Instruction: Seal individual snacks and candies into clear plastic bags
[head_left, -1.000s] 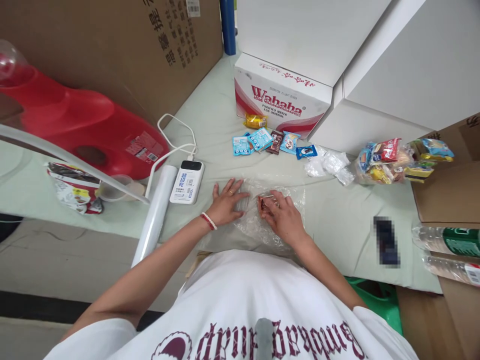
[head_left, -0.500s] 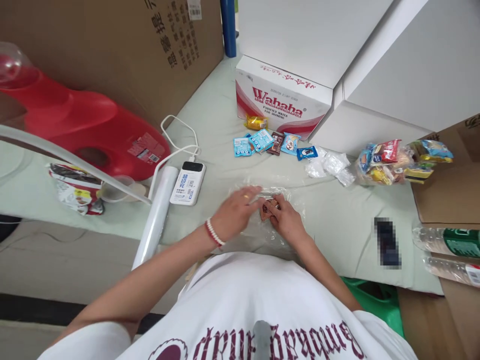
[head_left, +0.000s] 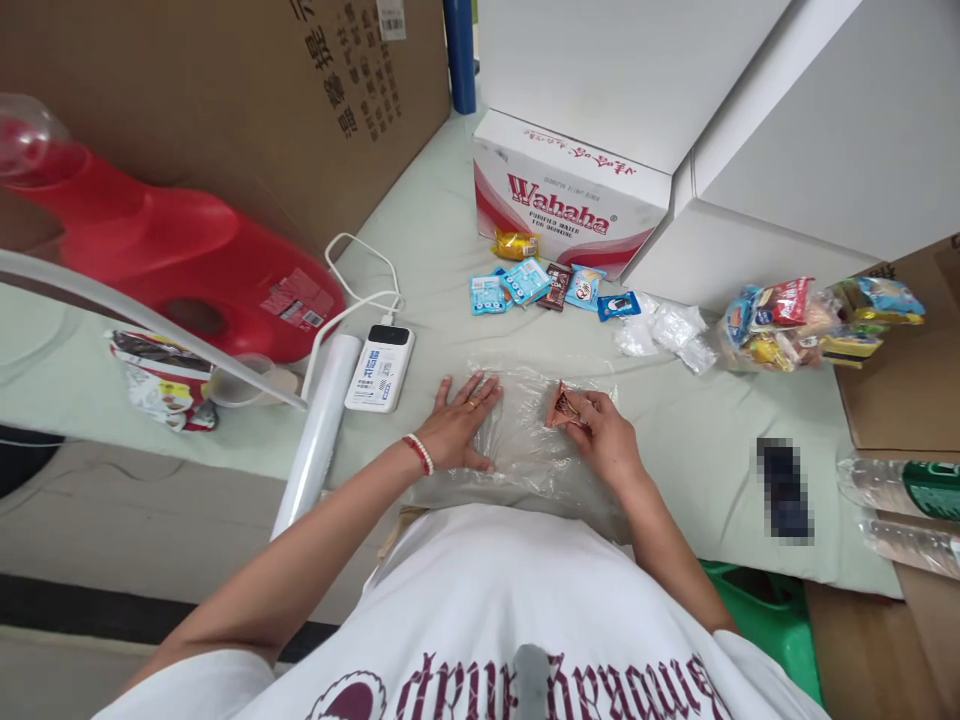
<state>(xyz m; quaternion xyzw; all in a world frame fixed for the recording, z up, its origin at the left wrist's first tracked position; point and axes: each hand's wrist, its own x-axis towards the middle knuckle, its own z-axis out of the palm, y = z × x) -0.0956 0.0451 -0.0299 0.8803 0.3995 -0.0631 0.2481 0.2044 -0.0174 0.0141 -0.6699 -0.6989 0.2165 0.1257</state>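
— So what's different from half a second ago?

— Then both hands met over the small brown packet. Now they have parted. The left hand (head_left: 459,428) has gone back to lying flat, fingers spread, palm down on the left part of the clear plastic bag (head_left: 525,450), holding nothing. The right hand (head_left: 609,440) has carried the brown snack packet (head_left: 562,405) a little to the right and pinches it between thumb and fingertips, tilted up at the bag's far right corner.

— Inside the bag or on it?

— I can't tell; the film is too clear and crumpled to show which side of it the packet is on. My guess is that the left hand pins the bag while the right works the packet against it.

— And around them?

— Just left of the bag, a white power bank (head_left: 380,366) with its cable, beside a white roll (head_left: 319,430). Further off, loose snack packets (head_left: 525,285) lie before the Wahaha carton (head_left: 566,205), and a filled bag of snacks (head_left: 780,325) sits well to the right.
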